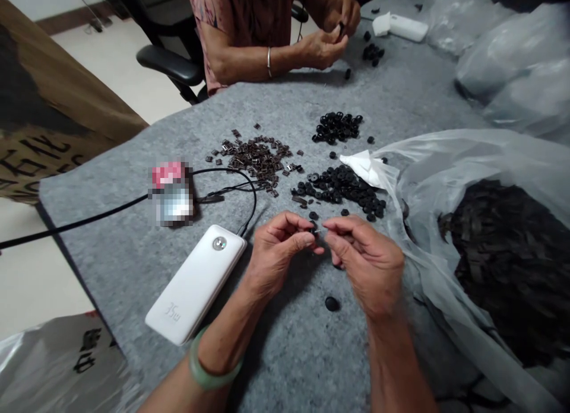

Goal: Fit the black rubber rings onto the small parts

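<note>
My left hand point(278, 247) pinches a small black round part point(313, 228) between thumb and fingertips. Close beside it, the fingertips of my right hand point(367, 256) are pressed together, and what they hold is too small to make out. A thin, light-coloured sliver shows in the gap between the two hands. Just beyond my fingers lies a pile of black discs point(342, 187). Below my hands, a single black domed piece point(332, 304) rests on the grey table point(294, 353).
Small brown metal clips point(258, 158) and black rings point(338, 127) lie in heaps farther back. A white power bank point(196, 285) with a cable is on the left. An open plastic bag point(427, 223) of dark pieces fills the right. Across the table, a person's hands point(327, 45) work.
</note>
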Motion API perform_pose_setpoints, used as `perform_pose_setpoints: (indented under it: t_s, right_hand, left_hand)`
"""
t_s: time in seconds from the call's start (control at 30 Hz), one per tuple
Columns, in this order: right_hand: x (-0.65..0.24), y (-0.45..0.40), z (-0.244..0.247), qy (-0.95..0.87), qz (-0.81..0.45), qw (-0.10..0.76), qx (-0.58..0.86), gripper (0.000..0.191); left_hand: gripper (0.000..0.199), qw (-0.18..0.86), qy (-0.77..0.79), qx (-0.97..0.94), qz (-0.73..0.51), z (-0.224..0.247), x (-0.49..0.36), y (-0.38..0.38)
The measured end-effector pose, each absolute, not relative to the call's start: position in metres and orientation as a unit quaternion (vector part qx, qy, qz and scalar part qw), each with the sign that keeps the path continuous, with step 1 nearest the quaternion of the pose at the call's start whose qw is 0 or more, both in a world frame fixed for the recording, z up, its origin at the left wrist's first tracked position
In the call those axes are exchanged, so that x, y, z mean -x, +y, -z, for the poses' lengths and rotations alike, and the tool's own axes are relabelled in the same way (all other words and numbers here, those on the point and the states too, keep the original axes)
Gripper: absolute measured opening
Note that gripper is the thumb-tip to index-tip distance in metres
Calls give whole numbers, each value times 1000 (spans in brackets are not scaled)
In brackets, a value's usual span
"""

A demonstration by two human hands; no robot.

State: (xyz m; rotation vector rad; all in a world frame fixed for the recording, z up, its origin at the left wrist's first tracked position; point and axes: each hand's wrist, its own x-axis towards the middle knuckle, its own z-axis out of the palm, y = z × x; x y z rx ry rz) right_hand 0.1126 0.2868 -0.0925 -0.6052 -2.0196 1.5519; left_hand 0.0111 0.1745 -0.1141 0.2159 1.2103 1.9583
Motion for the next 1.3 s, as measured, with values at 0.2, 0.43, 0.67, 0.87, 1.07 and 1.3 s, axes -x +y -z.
perform_pose_setpoints:
  t_s: [0.2, 0.43, 0.67, 0.87, 1.07, 1.3]
  right_hand:
    - [-107, 280, 91, -767, -540, 288, 196, 9]
    - [-109, 281, 92, -809, -456, 317, 193, 15]
    - [-105, 275, 95, -812, -432, 338, 201, 20]
    - [-103, 270, 101, -817, -400, 360, 207, 23]
    - [-106, 279, 104, -734, -551, 283, 281, 25]
    - [-145, 301, 89, -830, -417, 166, 332, 20]
  left_hand:
    - [21, 420, 472, -92, -769, 113, -13, 175]
    - [23, 407, 479, -91, -773, 113, -17, 176]
    - [18, 369, 488, -103, -784, 110, -24, 178]
    - [16, 350, 489, -115, -791, 110, -24, 178]
    - [22, 413, 461, -72, -782, 112, -22, 180]
    - [36, 474, 403, -11, -783, 107, -19, 181]
